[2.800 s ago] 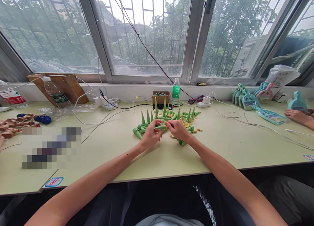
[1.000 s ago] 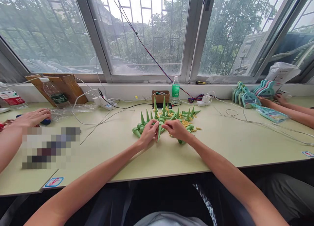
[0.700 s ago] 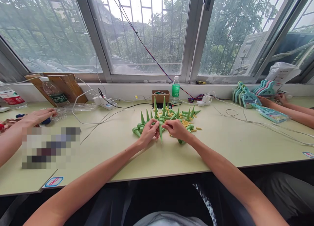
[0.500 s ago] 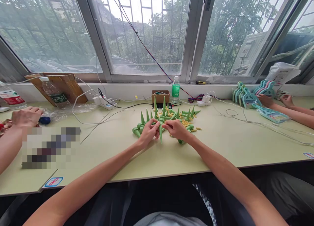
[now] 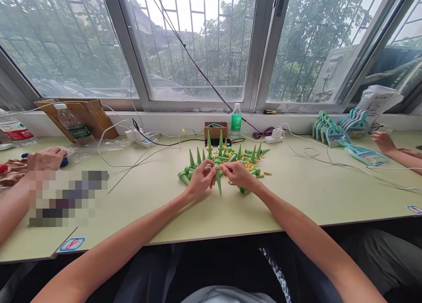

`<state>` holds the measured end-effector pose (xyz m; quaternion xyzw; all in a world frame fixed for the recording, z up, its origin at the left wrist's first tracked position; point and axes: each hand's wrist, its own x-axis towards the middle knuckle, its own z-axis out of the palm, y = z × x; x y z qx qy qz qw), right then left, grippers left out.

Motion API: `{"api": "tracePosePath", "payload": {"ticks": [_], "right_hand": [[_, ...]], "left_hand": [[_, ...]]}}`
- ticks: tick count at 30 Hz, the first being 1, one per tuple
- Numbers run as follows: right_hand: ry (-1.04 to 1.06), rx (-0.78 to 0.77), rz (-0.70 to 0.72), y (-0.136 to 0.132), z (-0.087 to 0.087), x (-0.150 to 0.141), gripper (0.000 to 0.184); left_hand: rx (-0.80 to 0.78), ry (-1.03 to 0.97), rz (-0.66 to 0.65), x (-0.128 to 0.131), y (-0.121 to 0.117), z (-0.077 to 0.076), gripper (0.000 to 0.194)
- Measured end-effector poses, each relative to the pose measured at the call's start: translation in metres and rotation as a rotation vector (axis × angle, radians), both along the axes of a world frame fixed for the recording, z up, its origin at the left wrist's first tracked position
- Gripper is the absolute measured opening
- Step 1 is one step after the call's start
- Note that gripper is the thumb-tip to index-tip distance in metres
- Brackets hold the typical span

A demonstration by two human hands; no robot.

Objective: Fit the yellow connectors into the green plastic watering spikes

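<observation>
At left, two bottles (image 5: 77, 127) near brown cardboard (image 5: 99, 118), on the pale table (image 5: 132, 211) below windows (image 5: 198, 48). Centrally, in the left hand's (image 5: 200, 180) grip, clasped: one green spike (image 5: 219, 183), tip down. Beside its cap, right hand (image 5: 240, 173), grip pinched closed, contents hidden. Behind: other spikes (image 5: 220, 144), yellow pegs (image 5: 267, 173), too overlapped to count; one box (image 5: 216, 131), third bottle (image 5: 236, 120). At right, teal hangers (image 5: 333, 132).

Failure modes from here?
The held green spike might slip or twist if the left hand loosens.
The upright green spikes stand close beyond the hands; a knuckle could topple one.
Loose yellow pegs lie near the right hand and may scatter if brushed.
</observation>
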<state>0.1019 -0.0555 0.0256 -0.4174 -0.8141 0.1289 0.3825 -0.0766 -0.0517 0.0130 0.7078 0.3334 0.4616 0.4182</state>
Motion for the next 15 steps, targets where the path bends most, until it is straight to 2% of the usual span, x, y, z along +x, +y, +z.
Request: {"api": "tracePosePath", "payload": {"ticks": [15], "right_hand": [[0.004, -0.032, 0.0, 0.0005, -0.0004, -0.0005, 0.041]], "left_hand": [[0.133, 0.117, 0.074, -0.0014, -0.0057, 0.0021, 0.022]]}}
